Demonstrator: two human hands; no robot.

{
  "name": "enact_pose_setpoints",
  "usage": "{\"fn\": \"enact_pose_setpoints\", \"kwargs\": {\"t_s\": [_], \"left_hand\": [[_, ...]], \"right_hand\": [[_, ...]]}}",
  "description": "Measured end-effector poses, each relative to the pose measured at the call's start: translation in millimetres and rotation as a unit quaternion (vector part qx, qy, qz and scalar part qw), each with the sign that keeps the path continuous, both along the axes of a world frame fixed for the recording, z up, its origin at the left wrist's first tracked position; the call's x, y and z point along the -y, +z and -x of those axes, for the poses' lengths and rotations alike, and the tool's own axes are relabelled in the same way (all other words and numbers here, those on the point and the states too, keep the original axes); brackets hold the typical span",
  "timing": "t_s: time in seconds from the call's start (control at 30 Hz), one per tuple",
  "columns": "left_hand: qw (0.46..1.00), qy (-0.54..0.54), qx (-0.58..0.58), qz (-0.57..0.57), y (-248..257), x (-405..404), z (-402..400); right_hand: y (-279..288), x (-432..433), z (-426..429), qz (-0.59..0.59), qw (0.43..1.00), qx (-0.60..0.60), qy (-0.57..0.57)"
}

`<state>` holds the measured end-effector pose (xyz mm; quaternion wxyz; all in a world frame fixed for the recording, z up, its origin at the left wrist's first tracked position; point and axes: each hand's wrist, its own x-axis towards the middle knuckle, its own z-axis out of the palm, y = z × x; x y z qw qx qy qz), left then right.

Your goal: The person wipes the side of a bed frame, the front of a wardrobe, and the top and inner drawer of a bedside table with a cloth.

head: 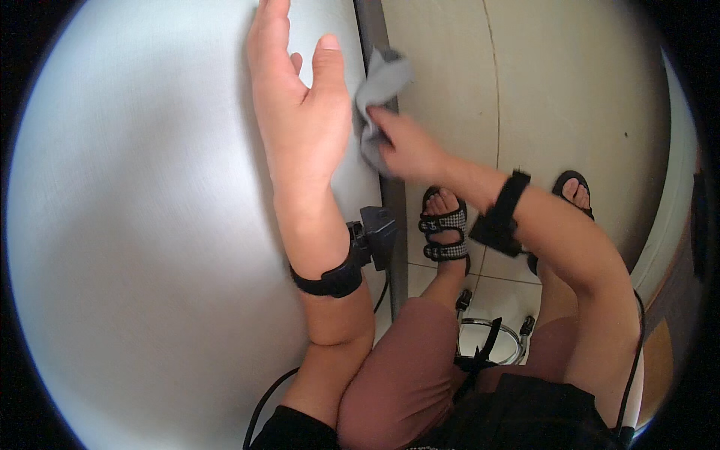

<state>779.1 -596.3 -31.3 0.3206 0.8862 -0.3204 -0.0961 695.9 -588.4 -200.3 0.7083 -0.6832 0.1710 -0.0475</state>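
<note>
My left hand rests edge-down on or just over a smooth, light silver-grey surface, with its thumb raised and fingers apart; nothing is in it, and the fingertips run out of view at the top. My right hand grips a crumpled grey cloth at the dark edge strip of that surface. The cloth lies partly over the strip and is slightly blurred. Both forearms wear black straps; the left one carries a small black device, the right one a black box.
Beyond the dark edge lies a beige tiled floor. My sandalled feet stand there, near a chrome stool base with castors. Black cables run beside both arms. A curved white edge bounds the floor at the right.
</note>
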Motion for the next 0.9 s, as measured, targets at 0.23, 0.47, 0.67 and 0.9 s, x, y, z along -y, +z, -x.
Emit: {"fn": "enact_pose_setpoints", "kwargs": {"t_s": [0.23,0.47,0.67,0.9], "left_hand": [[0.994,-0.046,-0.038,0.088,-21,-13,-3],[0.993,-0.106,-0.027,0.048,-13,-8,14],[0.995,-0.095,-0.004,0.03,-4,-18,20],[0.991,-0.122,0.004,0.058,-15,-36,18]], "right_hand": [[13,-33,26,0.016,0.991,-0.091,0.096],[-8,47,-41,0.072,0.992,-0.098,-0.045],[14,8,-13,0.048,0.989,-0.138,0.018],[26,-81,67,-0.011,0.97,-0.155,0.188]]}}
